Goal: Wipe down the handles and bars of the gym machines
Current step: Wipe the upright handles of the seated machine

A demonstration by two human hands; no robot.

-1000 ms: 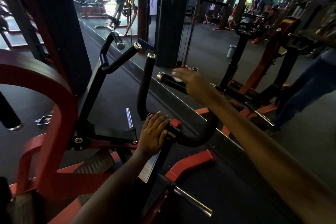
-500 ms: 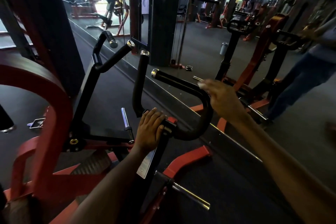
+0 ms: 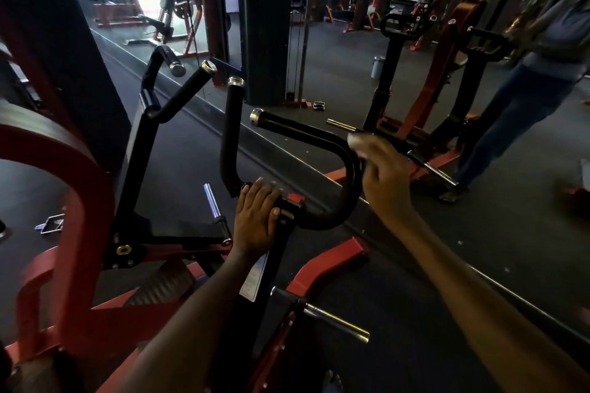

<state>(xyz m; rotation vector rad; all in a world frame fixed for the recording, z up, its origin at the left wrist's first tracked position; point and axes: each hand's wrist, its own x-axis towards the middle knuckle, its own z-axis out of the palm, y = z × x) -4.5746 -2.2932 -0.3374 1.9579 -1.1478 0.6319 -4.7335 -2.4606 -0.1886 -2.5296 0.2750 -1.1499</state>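
Slid down to the black handle [image 3: 319,137] bend: right hand [image 3: 383,182] clutching pale cloth [image 3: 356,140]; left hand [image 3: 255,217], seven o'clock, gripping its base.

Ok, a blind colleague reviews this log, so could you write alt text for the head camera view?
A person's right hand holds a small white cloth against the bend of a black curved tubular machine handle, while the left hand grips the handle's base. Around them stand the red steel machine frame, a dark gym floor and a wall mirror.
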